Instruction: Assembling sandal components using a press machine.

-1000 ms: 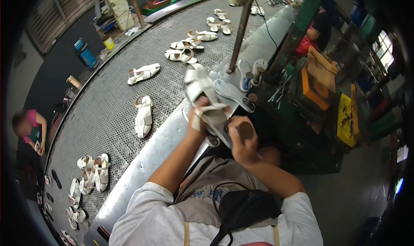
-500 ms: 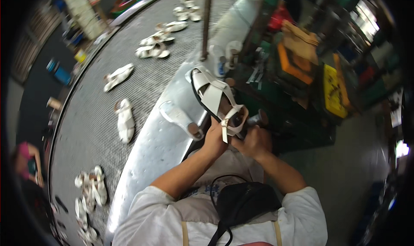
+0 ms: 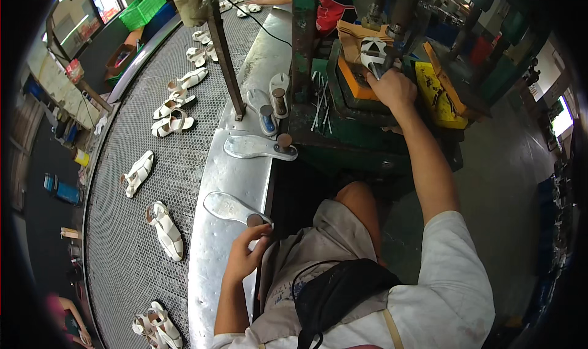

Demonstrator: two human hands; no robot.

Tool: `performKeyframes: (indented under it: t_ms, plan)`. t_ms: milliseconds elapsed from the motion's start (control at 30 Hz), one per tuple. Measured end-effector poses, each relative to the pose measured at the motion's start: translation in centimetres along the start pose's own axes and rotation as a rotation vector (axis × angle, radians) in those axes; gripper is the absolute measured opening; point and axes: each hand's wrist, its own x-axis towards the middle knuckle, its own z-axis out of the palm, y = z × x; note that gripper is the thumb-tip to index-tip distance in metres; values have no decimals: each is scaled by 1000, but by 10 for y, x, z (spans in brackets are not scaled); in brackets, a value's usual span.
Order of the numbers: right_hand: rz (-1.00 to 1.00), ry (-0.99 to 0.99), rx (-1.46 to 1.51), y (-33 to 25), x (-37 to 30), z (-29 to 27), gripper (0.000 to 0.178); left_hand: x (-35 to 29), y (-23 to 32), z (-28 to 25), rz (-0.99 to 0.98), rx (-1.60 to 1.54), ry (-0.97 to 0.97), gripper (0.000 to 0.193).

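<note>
Left hand [image 3: 248, 251]: fingers curl at silver foot-shaped metal form [image 3: 224, 206], lower centre; pinch unclear.
Right hand [image 3: 394, 89]: you grip white strappy sandal [image 3: 372, 51], upper right, fingers closed, likely steadying it.

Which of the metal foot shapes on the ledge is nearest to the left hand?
The lowest foot shape in the picture: its round knob is at the left hand; the others lie farther up the ledge.

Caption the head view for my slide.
Right hand holds a white sandal near an orange block; left hand at a metal last.
</note>
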Motion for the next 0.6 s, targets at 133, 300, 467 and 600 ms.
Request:
performKeyframes:
  t_ms: [133, 300, 467, 600]
  plan:
    - [2, 50, -1, -9, 27, -3, 65, -19, -31, -12, -117, -242, 208, 27]
    - [-4, 57, 10, -8, 22, 0, 65, -29, -46, -32, -98, -260, 389, 24]
    - [-80, -95, -95, 7, 21, -6, 76, -31, -76, -77, -42, 244, 713, 41]
    - [33, -103, -147, 0, -29, -43, 87, -55, -127, -127, -200, 1078, 1106, 104]
